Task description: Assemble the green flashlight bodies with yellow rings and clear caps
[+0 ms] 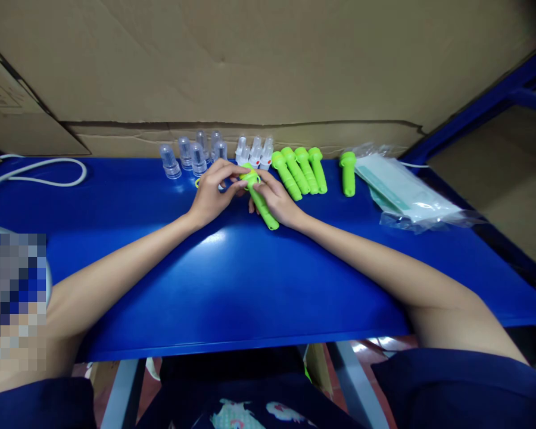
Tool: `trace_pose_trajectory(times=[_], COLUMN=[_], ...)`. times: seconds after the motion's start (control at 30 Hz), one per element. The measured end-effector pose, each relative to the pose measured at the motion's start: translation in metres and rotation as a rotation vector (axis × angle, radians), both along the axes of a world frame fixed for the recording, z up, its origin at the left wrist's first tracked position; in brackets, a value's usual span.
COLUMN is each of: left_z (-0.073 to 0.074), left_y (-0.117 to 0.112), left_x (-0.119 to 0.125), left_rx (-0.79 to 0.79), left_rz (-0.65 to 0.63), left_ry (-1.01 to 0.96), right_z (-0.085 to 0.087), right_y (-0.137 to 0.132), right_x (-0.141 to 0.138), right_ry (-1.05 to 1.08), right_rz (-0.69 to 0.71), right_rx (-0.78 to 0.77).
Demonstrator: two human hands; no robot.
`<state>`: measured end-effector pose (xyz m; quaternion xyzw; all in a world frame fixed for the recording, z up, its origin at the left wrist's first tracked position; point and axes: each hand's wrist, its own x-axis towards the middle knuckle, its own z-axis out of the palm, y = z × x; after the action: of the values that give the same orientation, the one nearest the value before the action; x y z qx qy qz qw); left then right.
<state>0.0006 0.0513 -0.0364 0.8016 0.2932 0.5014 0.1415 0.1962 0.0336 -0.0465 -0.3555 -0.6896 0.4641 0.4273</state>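
Observation:
A green flashlight body lies slanted between my hands, its wide end up and away from me. My right hand is closed around it, thumb along its side. The fingers of my left hand pinch at the wide end, where a yellowish rim shows; whether that is a separate ring I cannot tell. Part of a yellow ring peeks out beside my left hand. Just behind my hands stand small clear-domed pieces with white bases, some with a red dot.
Several clear plastic caps stand at the back left. Several green flashlight bodies lie right of my hands, and another farther right beside a plastic bag. A white cable loops at left. Cardboard backs the blue table.

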Motion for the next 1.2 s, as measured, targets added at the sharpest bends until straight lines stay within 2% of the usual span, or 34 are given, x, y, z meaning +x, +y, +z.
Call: trace_pose_trajectory(times=[0.33, 0.5, 0.8, 1.0, 1.2], left_z=[-0.0054, -0.0042, 0.0015, 0.0017, -0.0005], left_y=[0.0064, 0.0051, 0.0000, 0.0003, 0.0026], left_x=[-0.0016, -0.0001, 0.0028, 0.0016, 0.0009], left_rx=[-0.001, -0.041, -0.160, -0.252, -0.229], left_rz=[-0.064, -0.017, 0.068, 0.070, 0.041], left_ry=[-0.068, -0.091, -0.130, -0.140, -0.114], right_z=[-0.0064, -0.0072, -0.0071, -0.0066, -0.0048], right_y=[0.0028, 0.0049, 0.0037, 0.0042, 0.0031], right_x=[0.0009, 0.0018, 0.0005, 0.0024, 0.0020], right_ry=[0.000, 0.023, 0.059, 0.051, 0.054], right_rz=[-0.014, 0.023, -0.003, 0.006, 0.002], right_rx=[0.027, 0.017, 0.008, -0.009, -0.021])
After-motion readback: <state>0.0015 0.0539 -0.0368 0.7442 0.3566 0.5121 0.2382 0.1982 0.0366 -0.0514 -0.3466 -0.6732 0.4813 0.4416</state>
